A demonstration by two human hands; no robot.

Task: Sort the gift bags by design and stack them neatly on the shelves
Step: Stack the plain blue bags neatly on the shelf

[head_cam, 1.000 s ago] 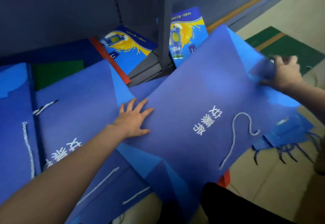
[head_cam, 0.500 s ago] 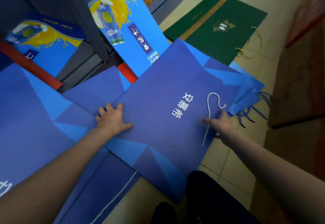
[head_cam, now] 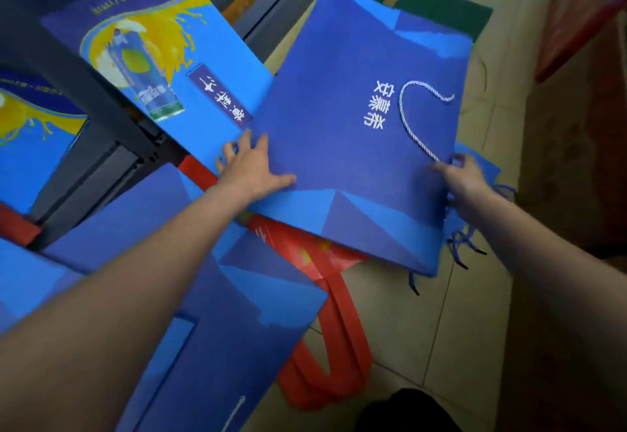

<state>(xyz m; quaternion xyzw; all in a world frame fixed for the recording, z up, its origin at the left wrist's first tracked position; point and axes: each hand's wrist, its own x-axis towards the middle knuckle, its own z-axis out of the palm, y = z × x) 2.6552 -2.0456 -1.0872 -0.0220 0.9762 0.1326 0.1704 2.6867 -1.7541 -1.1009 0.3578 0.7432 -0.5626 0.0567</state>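
A beige tiled floor [head_cam: 407, 336] carries a spread of flat paper gift bags beside a dark grey metal shelf unit [head_cam: 84, 119] at ten o'clock. Towards one o'clock lies the large dark-blue gift bag with white lettering and a white twisted cord handle [head_cam: 356, 132], resting on other blue bags. The left hand [head_cam: 251, 168] lies on its left edge with fingers spread and straight, pressing flat on the paper. The right hand [head_cam: 464, 183], at three o'clock, has its fingers curled round the bag's right edge, just below the end of the cord. At eleven o'clock a light-blue gift bag printed with a bottle and an orange splash [head_cam: 163, 68] leans against the shelf upright, its lower corner touching the left hand's fingertips. A red gift bag with flat red handles [head_cam: 325, 329] lies under the blue ones, showing at six o'clock. Another dark-blue bag with lighter triangles [head_cam: 220, 312] lies at seven o'clock, partly under the left forearm. A dark-green gift bag with a tan stripe [head_cam: 437, 7] lies at the top, partly covered.
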